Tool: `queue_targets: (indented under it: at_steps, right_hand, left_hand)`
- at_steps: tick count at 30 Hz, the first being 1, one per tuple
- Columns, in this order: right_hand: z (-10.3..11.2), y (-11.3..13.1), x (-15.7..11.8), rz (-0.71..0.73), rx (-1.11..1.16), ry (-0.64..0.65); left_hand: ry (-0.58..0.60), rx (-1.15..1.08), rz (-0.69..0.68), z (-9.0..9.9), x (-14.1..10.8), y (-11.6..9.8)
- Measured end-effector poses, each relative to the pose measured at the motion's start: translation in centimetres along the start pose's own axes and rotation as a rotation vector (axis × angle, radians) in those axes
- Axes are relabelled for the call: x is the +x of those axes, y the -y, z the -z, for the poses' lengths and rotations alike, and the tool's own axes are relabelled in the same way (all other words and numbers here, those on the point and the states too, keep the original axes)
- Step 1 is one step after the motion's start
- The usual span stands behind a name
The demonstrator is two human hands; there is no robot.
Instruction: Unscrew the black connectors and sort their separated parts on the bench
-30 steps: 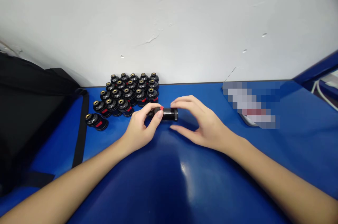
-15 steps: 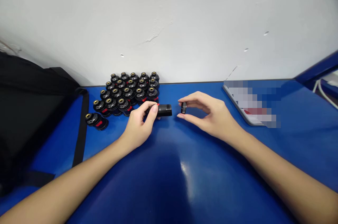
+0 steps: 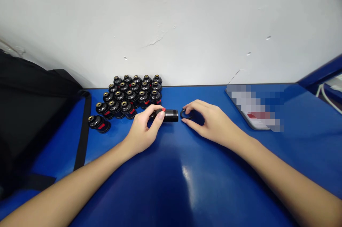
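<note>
A black cylinder with a red mark (image 3: 171,115) lies sideways in my left hand (image 3: 144,125), pinched between thumb and fingers, its open-looking end pointing right. Across a small gap, my right hand (image 3: 211,118) holds a thin black ring (image 3: 186,114) between thumb and fingertips. The ring is tilted so its opening shows, and it is apart from the cylinder. Behind my left hand, several black bottle-shaped parts (image 3: 130,98) with brass-coloured holes on top and red marks stand close together in rows.
One similar black part (image 3: 99,123) stands at the front left of the group. A black bag (image 3: 32,113) with a strap lies on the left of the blue table (image 3: 160,184). To the right rests a flat grey-edged item (image 3: 247,122), partly blurred out. A white wall (image 3: 187,34) rises behind.
The ring has turned from nearly edge-on to showing its opening. Both hands sit slightly lower in view, and the cylinder has shifted a little to the right.
</note>
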State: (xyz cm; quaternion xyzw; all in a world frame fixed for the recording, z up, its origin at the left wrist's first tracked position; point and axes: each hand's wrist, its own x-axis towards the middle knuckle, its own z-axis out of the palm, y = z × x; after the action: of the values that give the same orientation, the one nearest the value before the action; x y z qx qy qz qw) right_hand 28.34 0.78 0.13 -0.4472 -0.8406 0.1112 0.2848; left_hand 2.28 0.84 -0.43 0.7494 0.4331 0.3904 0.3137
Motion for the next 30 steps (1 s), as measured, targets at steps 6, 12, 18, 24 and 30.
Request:
queue_targets:
  at_steps: [6,12,18,24,30]
  right_hand:
    - [0.2,1.0,-0.4,0.125,-0.225,-0.029]
    - [0.5,1.4,-0.8,0.151,-0.347,0.06]
    - [-0.1,-0.6,-0.8,0.084,-0.423,0.034]
    - [-0.1,-1.5,-0.6,-0.006,-0.515,-0.003]
    - [0.2,-1.5,0.7,-0.114,-0.585,0.115]
  left_hand:
    - [0.001,-0.002,-0.012,0.0,0.0,-0.1]
    - [0.005,-0.002,-0.02,0.0,0.1,-0.2]
    - [-0.007,-0.008,-0.047,-0.1,0.1,0.0]
    - [0.004,-0.016,-0.04,-0.1,0.1,0.1]
    - [0.002,-0.027,-0.033,-0.1,0.2,0.2]
